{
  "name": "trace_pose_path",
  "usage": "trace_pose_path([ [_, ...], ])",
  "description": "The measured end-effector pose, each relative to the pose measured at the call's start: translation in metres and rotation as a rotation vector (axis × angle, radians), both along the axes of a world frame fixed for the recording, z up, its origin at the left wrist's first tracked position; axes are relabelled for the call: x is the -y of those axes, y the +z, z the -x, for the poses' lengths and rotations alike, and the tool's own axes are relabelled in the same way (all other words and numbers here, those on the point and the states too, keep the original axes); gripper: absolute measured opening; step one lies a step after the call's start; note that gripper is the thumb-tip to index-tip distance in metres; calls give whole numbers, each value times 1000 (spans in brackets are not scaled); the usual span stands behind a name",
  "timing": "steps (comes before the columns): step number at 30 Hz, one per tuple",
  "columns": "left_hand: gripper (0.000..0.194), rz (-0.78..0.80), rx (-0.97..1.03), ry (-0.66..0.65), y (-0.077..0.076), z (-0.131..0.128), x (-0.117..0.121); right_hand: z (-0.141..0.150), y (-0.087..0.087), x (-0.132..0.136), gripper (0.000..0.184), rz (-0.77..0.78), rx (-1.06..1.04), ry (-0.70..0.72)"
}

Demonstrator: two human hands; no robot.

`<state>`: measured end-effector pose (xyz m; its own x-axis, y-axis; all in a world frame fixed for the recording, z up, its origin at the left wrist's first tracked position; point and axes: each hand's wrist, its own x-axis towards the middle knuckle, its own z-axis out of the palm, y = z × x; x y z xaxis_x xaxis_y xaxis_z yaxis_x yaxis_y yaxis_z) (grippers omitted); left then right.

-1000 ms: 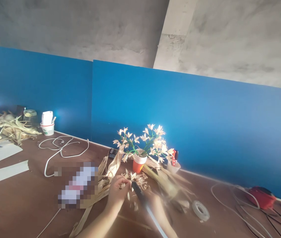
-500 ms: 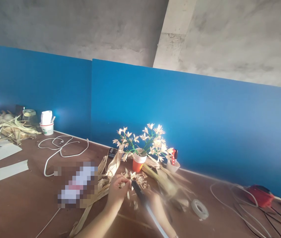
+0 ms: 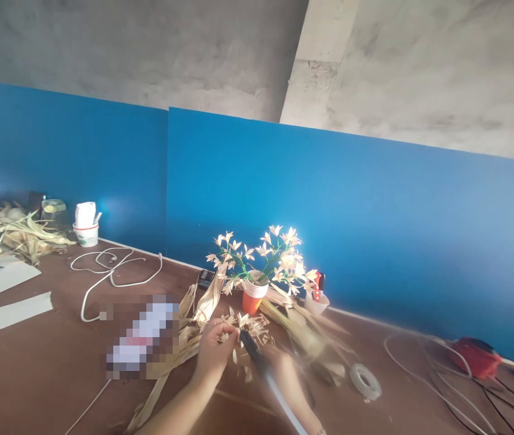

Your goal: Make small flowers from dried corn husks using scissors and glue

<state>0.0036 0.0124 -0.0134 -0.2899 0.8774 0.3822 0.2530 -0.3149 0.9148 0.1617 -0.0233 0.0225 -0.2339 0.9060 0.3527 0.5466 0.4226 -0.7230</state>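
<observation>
Left hand (image 3: 215, 349), low centre over the bench (image 3: 71, 368): thumb and forefinger brought together in a pinch at the base of a small pale flower (image 3: 242, 319); other fingers curled in. Right hand (image 3: 280, 367), somewhat blurred, wrapped around a black tool (image 3: 253, 351), its tip just beside the left fingertips and the flower; a pale strip (image 3: 286, 405) trails from its rear end along the right forearm. Loose pale petals (image 3: 262, 329) scattered behind the hands. Beyond these, an orange-and-white cup (image 3: 253, 298) stands upright, holding green-stemmed pale flowers (image 3: 286, 261). Dried husks (image 3: 210, 303) lie to the cup's left, more on its right. Tape roll (image 3: 366, 382) lies flat, right of the right hand.
</observation>
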Motion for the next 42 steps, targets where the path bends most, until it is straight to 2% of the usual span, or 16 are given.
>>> trace_pose_path([
  [13,18,32,15,-12,-1,0,0,-2,3,1,16,5,33,33],
  [19,17,6,27,-5,-1,-1,-1,-2,-2,-1,16,3,64,16],
  [26,18,48,51,-15,-1,-2,0,-5,-10,-5,14,-16,92,25],
  [36,19,22,51,-23,-3,-1,-2,-3,4,1,16,12,102,44],
  [42,19,16,58,-18,-4,-2,-2,-3,4,2,15,26,120,23],
])
